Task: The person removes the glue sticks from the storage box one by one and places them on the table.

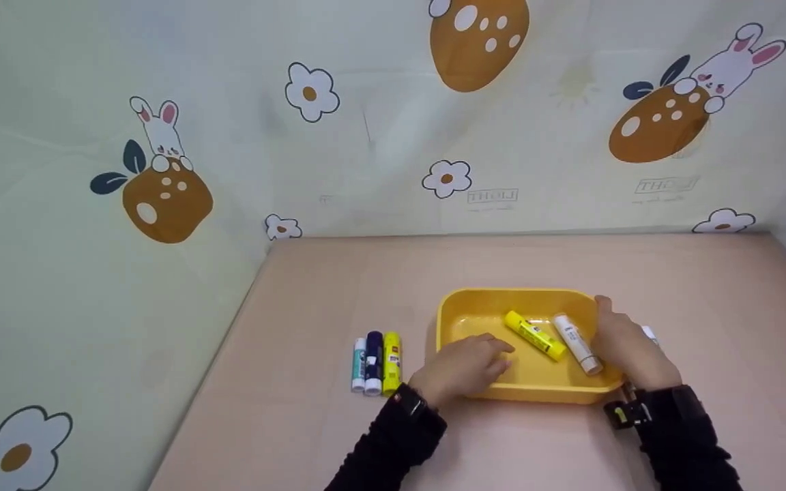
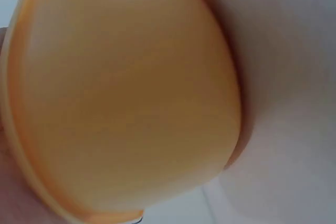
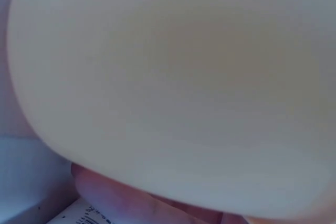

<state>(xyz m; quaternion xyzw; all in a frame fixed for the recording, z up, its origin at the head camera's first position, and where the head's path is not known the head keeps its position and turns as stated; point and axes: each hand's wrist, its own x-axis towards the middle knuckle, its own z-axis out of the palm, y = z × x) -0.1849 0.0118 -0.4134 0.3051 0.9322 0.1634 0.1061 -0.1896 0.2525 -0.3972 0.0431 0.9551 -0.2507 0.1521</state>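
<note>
A yellow rectangular tray [image 1: 475,327] stands on the table. Inside it lie a yellow glue stick [image 1: 535,335] and a white glue stick [image 1: 576,343]. My left hand [image 1: 464,368] reaches over the near left part of the rim, its fingers spread inside with nothing visible in them. The left wrist view is filled by the tray's outer wall [image 2: 136,93]. My right hand [image 1: 632,348] lies over the tray's right rim, most fingers hidden. Its fingers [image 3: 126,198] show past a blurred pale surface in the right wrist view, beside a white printed object [image 3: 86,214].
Left of the tray, a teal-and-white glue stick [image 1: 359,365], a navy one [image 1: 373,363] and a yellow one [image 1: 391,363] lie side by side. A small white end [image 1: 649,334] peeks out behind the right hand. A patterned wall covering [image 1: 366,150] rises behind the table.
</note>
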